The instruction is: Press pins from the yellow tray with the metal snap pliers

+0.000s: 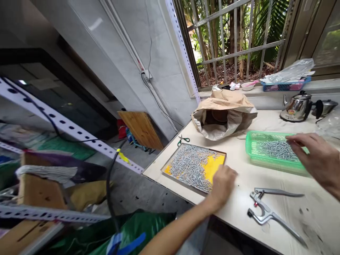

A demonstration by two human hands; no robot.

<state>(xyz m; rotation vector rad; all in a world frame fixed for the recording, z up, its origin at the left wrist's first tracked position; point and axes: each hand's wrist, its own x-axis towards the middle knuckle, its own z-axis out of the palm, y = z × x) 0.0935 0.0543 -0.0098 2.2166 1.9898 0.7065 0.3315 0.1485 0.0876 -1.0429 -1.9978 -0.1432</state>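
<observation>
My left hand (223, 184) is at the right corner of a shallow tray (183, 184), with its fingers curled; anything inside them is hidden. Spread over the tray's yellow bottom are many small silver metal pieces (187, 164) that look like screws or pins. Above the right end of a green plastic basket (268, 161) is my right hand (316, 156), thumb and fingertips brought together. Whether they pinch a piece is too small to tell. More of the silver pieces (277, 149) lie in the basket. Silver hand pliers (268, 212) with long handles rest on the table between my forearms.
Behind the tray lie green-handled scissors (183, 140) and an open brown paper bag (224, 113). A metal kettle (296, 106) stands at the back right of the white table (239, 226). The table's left edge runs close to the tray; perforated shelving (79, 131) stands further left.
</observation>
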